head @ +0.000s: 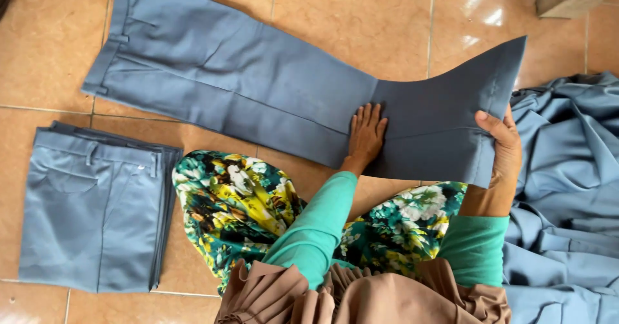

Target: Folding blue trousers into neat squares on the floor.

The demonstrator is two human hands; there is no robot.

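Grey-blue cotton trousers point(245, 79) are laid flat across the tan tiled floor point(361, 21), the waistband lying toward ten o'clock and the leg ends lifted toward three o'clock. The left hand point(365, 137) is pressed palm-down on the trouser legs near the middle of the view, its fingers point(369, 114) held straight and close together, pointing toward twelve o'clock. The right hand point(503, 147) is closed on the hem end, the cloth pinched between thumb and fingers and raised off the floor, so that a bend is formed just beside the left hand. A stack of folded grey-blue trousers point(97, 214) is seen at eight o'clock, well apart from both hands. A loose heap of grey-blue garments point(567, 188) is piled at four o'clock, just beside the right forearm. Teal sleeves point(316, 227) and a floral skirt point(235, 201) are seen at six o'clock.
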